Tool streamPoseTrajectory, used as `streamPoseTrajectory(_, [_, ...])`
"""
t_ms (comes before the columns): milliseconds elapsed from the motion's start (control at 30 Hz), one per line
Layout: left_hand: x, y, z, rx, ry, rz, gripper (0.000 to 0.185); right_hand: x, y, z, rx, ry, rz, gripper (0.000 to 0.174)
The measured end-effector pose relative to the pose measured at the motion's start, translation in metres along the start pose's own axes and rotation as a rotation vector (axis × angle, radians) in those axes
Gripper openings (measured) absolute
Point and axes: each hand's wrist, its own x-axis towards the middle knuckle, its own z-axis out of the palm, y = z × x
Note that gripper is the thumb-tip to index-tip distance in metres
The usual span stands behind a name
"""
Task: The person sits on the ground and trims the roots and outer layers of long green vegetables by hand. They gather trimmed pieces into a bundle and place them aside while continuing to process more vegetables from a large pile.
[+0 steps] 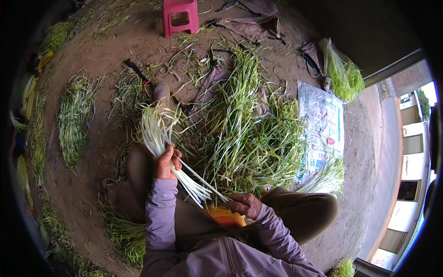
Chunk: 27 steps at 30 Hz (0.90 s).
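My left hand [167,162] is closed around a bundle of long pale stalks [154,133], probably garlic chives, with yellowish tips fanning out above the fist and white ends pointing down to the right. Between the fingers of my right hand [245,205] are the white ends of a few stalks [207,183] that run up to the left fist. Just past my hands a large loose heap of green and white stalks [242,138] covers the ground. Below the hands, between my legs, an orange-yellow object [226,217] shows only in part.
A printed white sack [320,121] lies right of the heap, a pale bunch [325,181] on its near end. A plastic bag of greens [342,72] stands behind it. Another bunch [77,117] lies at left. A pink plastic stool [180,17] stands at the far side.
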Motion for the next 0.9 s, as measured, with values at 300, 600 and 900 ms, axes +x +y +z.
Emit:
streamPoseTrajectory(300, [0.003,0.006,-0.009,0.04,0.049,0.023,0.019,-0.068,-0.004,-0.056,0.308,0.551,0.174,0.018])
streamPoseTrajectory(600, [0.008,-0.005,-0.017,0.152,0.121,0.088,0.022,-0.049,0.05,-0.093,-1.205,1.126,0.296,0.033])
streamPoseTrajectory(900, [-0.001,-0.011,0.005,0.105,0.111,-0.032,0.02,0.069,0.102,-0.023,-1.25,0.476,0.221,0.017])
